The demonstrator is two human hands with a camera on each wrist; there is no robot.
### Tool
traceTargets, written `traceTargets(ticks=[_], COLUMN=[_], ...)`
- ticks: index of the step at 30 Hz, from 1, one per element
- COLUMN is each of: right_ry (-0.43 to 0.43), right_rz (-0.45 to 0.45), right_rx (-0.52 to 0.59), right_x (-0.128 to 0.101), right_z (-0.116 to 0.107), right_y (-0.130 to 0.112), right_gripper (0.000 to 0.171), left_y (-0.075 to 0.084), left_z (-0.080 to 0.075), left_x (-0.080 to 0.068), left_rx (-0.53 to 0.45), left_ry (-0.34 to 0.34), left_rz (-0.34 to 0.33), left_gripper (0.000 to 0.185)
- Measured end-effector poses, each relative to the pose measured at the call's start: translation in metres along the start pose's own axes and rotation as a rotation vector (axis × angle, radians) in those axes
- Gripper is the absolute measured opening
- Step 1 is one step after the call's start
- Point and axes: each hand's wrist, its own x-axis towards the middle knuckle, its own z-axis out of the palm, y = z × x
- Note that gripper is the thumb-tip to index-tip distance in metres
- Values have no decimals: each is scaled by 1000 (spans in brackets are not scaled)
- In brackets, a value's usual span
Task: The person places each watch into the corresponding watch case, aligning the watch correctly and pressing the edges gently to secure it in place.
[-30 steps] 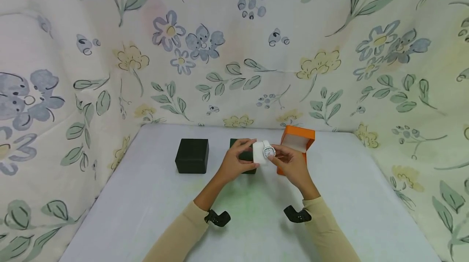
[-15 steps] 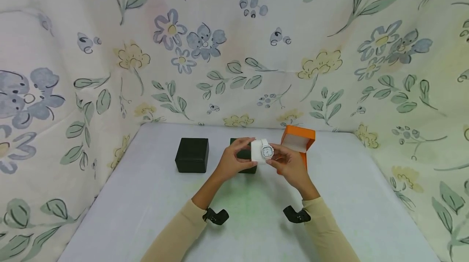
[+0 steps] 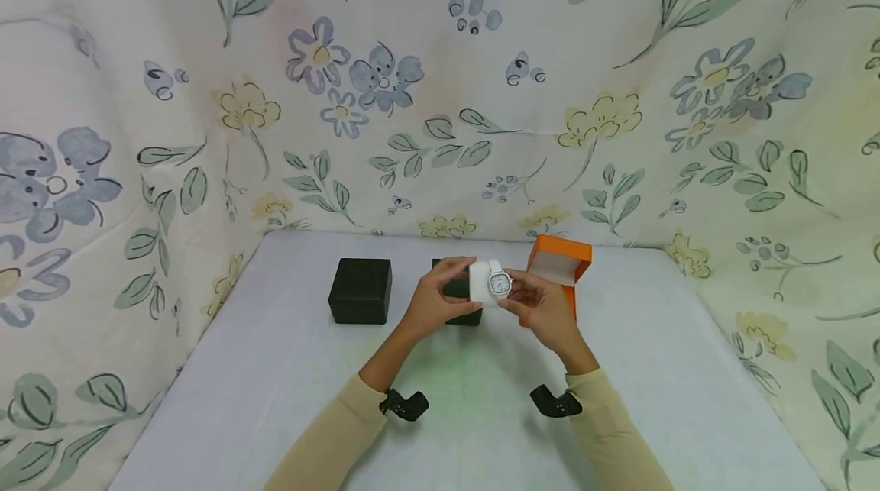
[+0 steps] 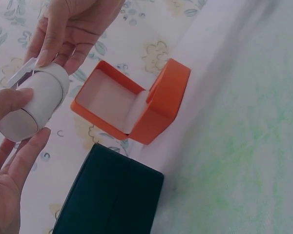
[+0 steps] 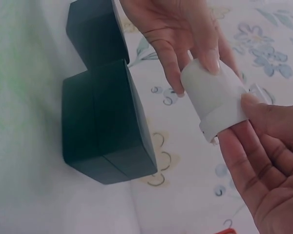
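Note:
A white wristwatch (image 3: pixel 499 283) with a squarish dial is wrapped around a white watch cushion (image 3: pixel 479 285), held above the table. My left hand (image 3: pixel 433 304) grips the cushion's left end between thumb and fingers. At the other end, my right hand (image 3: pixel 553 315) pinches the watch, thumb below the dial. In the left wrist view the cushion (image 4: pixel 44 95) looks like a padded cylinder, with the watch edge-on at its far end. The right wrist view shows the strap (image 5: pixel 224 117) looped around the cushion, and the dial mostly hidden.
An orange box (image 3: pixel 560 247) stands with its lid raised behind my right hand. Behind my left hand is a dark green box (image 3: pixel 467 318), partly covered. Farther left sits a closed dark box (image 3: pixel 360 292). Floral cloth (image 3: pixel 440 170) hangs behind the white table (image 3: pixel 275 369).
Both hands have shifted the cushion and watch slightly left. My right thumb has slid from the watch face to its lower edge, so the dial shows fully. The boxes have stayed put.

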Motion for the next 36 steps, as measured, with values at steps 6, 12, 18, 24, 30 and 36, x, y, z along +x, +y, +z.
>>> traceTargets(ticks=[6,12,18,24,30,36], right_ry=[9,15,24,36,47,13], right_rz=[16,8,0,9,22,2], right_rx=[7,6,19,20,-3,-9], right_x=[-1,-1,0,0,0,-1], right_z=[2,3,3,5,6,6], right_y=[2,2,-3,-3,-1,0], right_gripper=[46,47,47,45,46,45], left_y=[2,3,-5,-29,-31,-31], left_z=[1,2,1,2,1,-2], left_x=[-1,-1,2,5,4,3], left_rx=[-12,-3,-11,-8,-9,18], left_ry=[3,11,3,15,13,-25], left_rz=[-12,-7,-13,-17,0,-4], left_gripper=[72,72,73,77,76,75])
